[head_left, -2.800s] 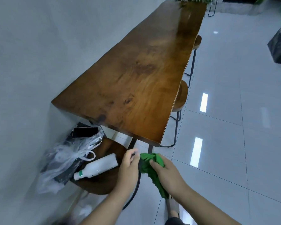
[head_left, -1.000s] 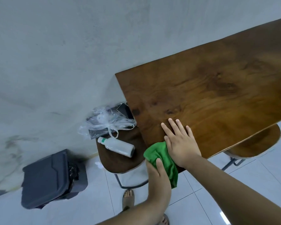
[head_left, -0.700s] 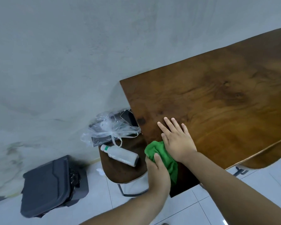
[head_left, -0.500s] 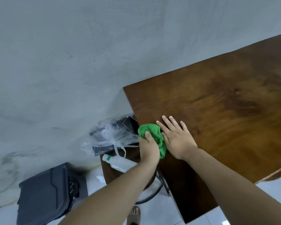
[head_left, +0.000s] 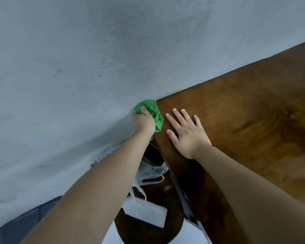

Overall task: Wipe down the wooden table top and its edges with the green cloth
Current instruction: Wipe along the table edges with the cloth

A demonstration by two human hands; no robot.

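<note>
Below table end, plastic bag, contents unclear

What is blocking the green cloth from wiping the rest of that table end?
Nothing visible. The left hand presses the green cloth against the table corner by the wall; the right hand lies flat beside it.

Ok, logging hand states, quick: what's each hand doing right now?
Left hand: closed on the green cloth at the table corner.
Right hand: open, flat on the table, holding nothing.
</note>
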